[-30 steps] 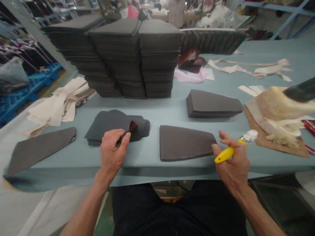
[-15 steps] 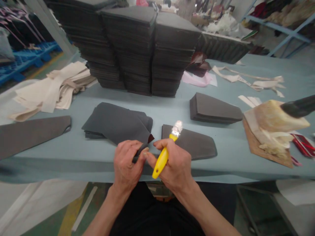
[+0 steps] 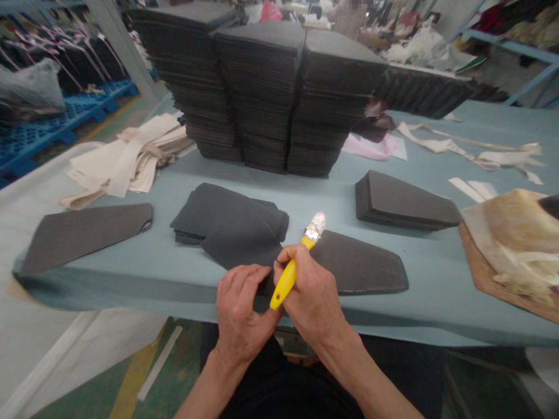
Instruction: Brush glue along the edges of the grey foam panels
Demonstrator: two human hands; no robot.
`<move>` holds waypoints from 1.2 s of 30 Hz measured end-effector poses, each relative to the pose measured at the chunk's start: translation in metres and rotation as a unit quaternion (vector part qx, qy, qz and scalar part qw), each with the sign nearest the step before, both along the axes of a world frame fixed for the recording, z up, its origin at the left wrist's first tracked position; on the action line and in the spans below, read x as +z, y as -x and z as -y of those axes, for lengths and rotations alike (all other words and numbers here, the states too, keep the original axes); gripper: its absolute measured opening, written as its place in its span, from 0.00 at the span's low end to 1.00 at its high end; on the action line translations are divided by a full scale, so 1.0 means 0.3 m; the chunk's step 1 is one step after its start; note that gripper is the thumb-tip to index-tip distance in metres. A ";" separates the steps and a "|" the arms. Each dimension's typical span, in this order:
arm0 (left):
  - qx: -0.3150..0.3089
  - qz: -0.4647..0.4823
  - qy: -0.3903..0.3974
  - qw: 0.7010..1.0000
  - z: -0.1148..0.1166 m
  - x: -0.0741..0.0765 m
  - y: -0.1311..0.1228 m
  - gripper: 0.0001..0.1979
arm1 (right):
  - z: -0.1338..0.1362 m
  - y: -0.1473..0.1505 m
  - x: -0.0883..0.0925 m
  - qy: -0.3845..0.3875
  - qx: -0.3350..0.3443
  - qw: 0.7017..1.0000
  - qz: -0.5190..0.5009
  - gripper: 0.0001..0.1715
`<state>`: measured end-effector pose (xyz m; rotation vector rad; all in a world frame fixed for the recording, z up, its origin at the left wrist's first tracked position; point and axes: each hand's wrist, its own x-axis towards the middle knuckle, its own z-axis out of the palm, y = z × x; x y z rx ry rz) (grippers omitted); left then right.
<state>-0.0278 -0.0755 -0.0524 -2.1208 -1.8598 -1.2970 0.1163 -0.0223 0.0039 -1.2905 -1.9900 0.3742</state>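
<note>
- At the front edge of the bench point(image 3: 323, 192), a dark sheet point(image 3: 240, 241) slants from a loose dark pile point(image 3: 187, 235) down to the person's hands.
- The left hand point(image 3: 244, 308) is bent, its fingers over the sheet's near end; from here I can't tell whether it pinches the sheet.
- The right hand point(image 3: 312, 288) grips a yellow-handled brush point(image 3: 286, 284), its whitish head pointing up and away, and its fingertips meet the sheet beside the left hand.
- Just beyond that hand lies a flat grey-brown piece point(image 3: 364, 262), partly covered by it; behind stands a neat low stack point(image 3: 406, 201).
- Far right, a yellowish, crusted lump point(image 3: 519, 215) sits on a brown board point(image 3: 489, 276); it may be a vessel, but I can't see into it.
- Another grey-brown piece point(image 3: 87, 233) lies at the left, near a heap of cream strips point(image 3: 131, 160).
- Three tall dark stacks point(image 3: 262, 99) stand side by side at the back.
- Off the bench to the left, a blue pallet point(image 3: 82, 107) bears dark goods with pinkish strips and a clear plastic bag point(image 3: 32, 87), contents unclear.
- Upper right, a blue-framed shelf point(image 3: 510, 45) holds dark red and tan bundles.
</note>
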 end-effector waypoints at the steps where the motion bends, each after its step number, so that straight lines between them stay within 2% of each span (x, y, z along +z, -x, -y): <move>1: 0.008 0.000 -0.004 1.000 0.007 0.005 0.031 0.15 | 0.003 -0.006 0.006 -0.009 0.005 1.000 -0.009 0.08; 3: 0.055 -0.007 -0.015 0.998 0.006 0.018 0.108 0.18 | 0.006 -0.018 0.014 -0.034 0.002 0.999 -0.020 0.08; 5: 0.130 -0.038 -0.007 0.991 -0.018 0.034 0.190 0.20 | 0.004 -0.027 0.015 -0.057 -0.008 0.998 -0.025 0.07; 8: 0.179 -0.100 0.079 0.976 -0.074 0.057 0.278 0.24 | 0.001 -0.034 0.008 -0.073 -0.017 0.997 -0.020 0.07; 11: 0.222 -0.115 0.150 0.957 -0.117 0.072 0.297 0.27 | 0.009 -0.037 -0.005 -0.077 -0.025 0.997 -0.004 0.06; 14: 0.249 -0.105 0.169 0.948 -0.133 0.075 0.279 0.27 | 0.022 -0.044 -0.019 -0.069 -0.028 0.997 0.002 0.05; 20: 0.261 -0.066 0.206 0.941 -0.139 0.081 0.248 0.23 | 0.036 -0.052 -0.030 -0.068 -0.030 0.997 0.001 0.06; 26: 0.281 -0.016 0.265 0.922 -0.164 0.121 0.218 0.25 | 0.031 -0.046 -0.032 -0.090 -0.029 0.996 0.002 0.05; 31: 0.260 0.030 0.286 0.922 -0.178 0.189 0.206 0.20 | 0.027 -0.058 -0.027 -0.100 -0.033 0.994 0.007 0.07; 36: 0.170 0.138 0.224 0.950 -0.127 0.285 0.176 0.17 | 0.011 -0.158 0.045 -0.169 -0.038 0.984 -0.033 0.10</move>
